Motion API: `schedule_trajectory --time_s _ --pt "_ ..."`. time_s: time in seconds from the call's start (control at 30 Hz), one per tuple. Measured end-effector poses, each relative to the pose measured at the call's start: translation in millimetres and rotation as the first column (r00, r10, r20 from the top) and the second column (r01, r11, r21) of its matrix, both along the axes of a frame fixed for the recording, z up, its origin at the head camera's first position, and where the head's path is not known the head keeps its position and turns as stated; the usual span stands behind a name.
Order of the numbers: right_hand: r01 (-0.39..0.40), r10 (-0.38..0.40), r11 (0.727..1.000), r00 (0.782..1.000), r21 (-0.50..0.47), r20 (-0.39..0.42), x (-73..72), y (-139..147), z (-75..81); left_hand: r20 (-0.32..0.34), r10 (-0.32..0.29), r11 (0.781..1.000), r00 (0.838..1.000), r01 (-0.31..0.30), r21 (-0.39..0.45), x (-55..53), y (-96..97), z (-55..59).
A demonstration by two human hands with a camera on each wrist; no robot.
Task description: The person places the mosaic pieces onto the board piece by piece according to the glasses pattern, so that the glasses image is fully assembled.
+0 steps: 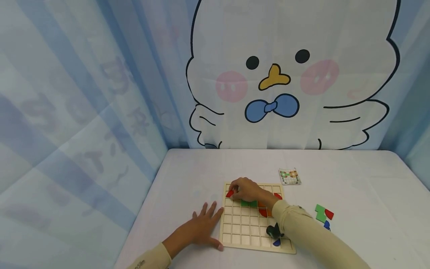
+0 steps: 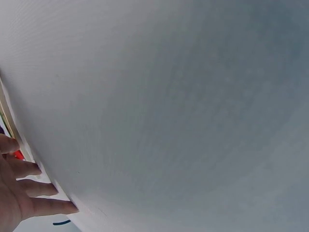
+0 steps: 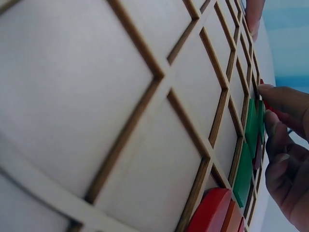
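Observation:
A wooden grid board (image 1: 236, 228) lies on the white table. My right hand (image 1: 246, 189) reaches over its far left part and pinches a red piece (image 1: 230, 194) between thumb and fingers; the right wrist view shows this red piece (image 3: 265, 99) mostly hidden by the fingertips. Green pieces (image 1: 248, 203) sit in the cells beside that hand. Red pieces (image 1: 263, 212) and orange ones lie further right, partly under my forearm. My left hand (image 1: 203, 224) rests spread on the table at the board's left edge, holding nothing.
A small patterned card (image 1: 290, 176) lies behind the board. Loose green (image 1: 320, 215), red (image 1: 329, 213) and blue (image 1: 327, 225) pieces lie to the right. A dark object (image 1: 274, 231) and a blue piece (image 1: 277, 243) are at the board's near right. A curtain (image 1: 111, 112) hangs behind and left.

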State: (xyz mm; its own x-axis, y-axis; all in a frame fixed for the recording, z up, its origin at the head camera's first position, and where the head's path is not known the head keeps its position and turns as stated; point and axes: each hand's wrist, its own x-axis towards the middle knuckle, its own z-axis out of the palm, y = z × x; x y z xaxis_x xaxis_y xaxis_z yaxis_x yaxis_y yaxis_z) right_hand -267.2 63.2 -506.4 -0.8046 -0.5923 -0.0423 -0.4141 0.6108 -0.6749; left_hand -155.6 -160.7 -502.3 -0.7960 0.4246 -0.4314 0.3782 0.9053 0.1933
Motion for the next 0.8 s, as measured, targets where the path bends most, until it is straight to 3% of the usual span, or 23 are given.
schedule_trajectory --time_s 0.43,0.8 --pt "-0.007 0.009 1.0 0.998 0.023 -0.061 1.6 -2.0 -0.3 -0.005 -0.003 1.0 1.0 0.003 0.005 -1.1 -1.0 -4.6" --pt "0.031 -0.029 0.995 0.999 0.089 -0.032 0.3 -7.0 7.8 -0.015 -0.005 1.0 1.0 0.005 0.003 -0.1 -0.7 -3.4"
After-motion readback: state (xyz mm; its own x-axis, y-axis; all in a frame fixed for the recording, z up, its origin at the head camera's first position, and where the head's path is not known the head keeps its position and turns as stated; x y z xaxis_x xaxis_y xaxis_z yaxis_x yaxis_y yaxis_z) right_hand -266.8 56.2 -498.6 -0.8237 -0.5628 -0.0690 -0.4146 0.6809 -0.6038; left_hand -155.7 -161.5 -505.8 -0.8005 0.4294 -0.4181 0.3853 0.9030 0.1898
